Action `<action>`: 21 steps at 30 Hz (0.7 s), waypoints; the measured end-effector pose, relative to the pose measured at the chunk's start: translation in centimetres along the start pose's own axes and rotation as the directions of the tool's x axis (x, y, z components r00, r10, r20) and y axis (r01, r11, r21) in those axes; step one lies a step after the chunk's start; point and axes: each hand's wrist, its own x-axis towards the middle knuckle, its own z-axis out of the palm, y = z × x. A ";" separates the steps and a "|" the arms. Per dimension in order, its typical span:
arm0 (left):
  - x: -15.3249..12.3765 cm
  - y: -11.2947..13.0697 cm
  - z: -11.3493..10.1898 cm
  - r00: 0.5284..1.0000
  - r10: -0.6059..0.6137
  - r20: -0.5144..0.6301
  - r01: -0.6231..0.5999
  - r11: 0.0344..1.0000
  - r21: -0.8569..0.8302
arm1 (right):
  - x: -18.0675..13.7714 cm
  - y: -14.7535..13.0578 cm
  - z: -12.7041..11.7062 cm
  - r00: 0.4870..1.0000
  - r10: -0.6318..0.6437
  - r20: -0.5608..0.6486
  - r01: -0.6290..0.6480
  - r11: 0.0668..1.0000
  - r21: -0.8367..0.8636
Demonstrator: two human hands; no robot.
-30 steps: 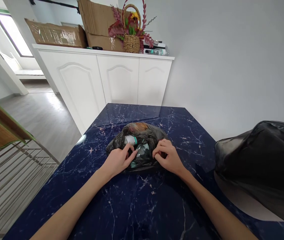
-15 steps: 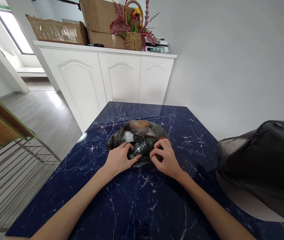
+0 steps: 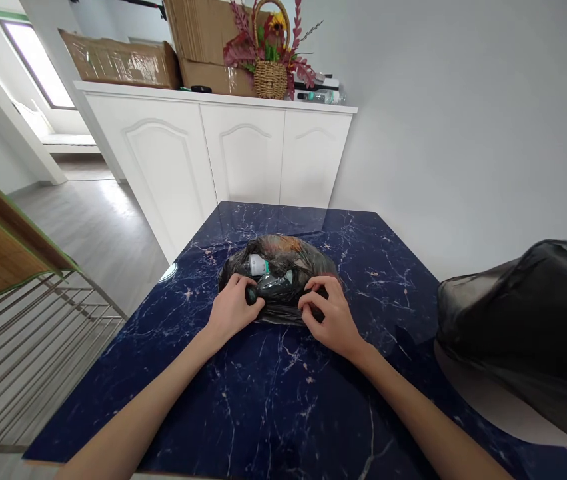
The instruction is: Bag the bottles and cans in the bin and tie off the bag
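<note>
A thin black plastic bag (image 3: 303, 263), stuffed and bulging, lies on the dark blue marble-patterned table (image 3: 283, 393). A white label and some green of a bottle (image 3: 258, 265) show at its near side, beside a clear, shiny bottle-like thing (image 3: 276, 287). My left hand (image 3: 233, 300) is closed at the bag's near left side, thumb and fingers pinching around a dark rounded part there. At the near right, my right hand (image 3: 328, 307) grips the bag's edge with curled fingers. Most of the contents are hidden by the black film.
To the right, another black plastic bag (image 3: 523, 313) covers a pale round container (image 3: 483, 400). Behind the table stands a white cabinet (image 3: 248, 153) bearing cardboard boxes (image 3: 123, 63), a flower basket (image 3: 270, 79) and bottles. A metal rack (image 3: 38, 360) stands at left.
My left hand has shifted slightly left and drawn its thumb in. More of the white label and the clear bottle-like thing now shows. The right hand has barely moved.
</note>
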 end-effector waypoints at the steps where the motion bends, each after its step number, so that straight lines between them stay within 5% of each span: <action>1: 0.0 0.0 -0.1 1.000 -0.008 -0.009 0.009 1.000 0.005 | 0.0 -0.1 0.0 1.000 -0.008 0.007 0.008 1.000 0.002; 13: 0.8 -0.7 -1.5 0.988 -0.056 -0.140 0.072 0.992 0.105 | 0.1 0.0 0.3 0.998 -0.022 0.055 0.022 1.000 0.001; 21: 1.0 -1.1 -1.6 0.994 -0.067 -0.085 0.075 0.992 0.103 | 0.1 0.0 0.3 0.997 0.003 0.071 -0.002 1.000 -0.008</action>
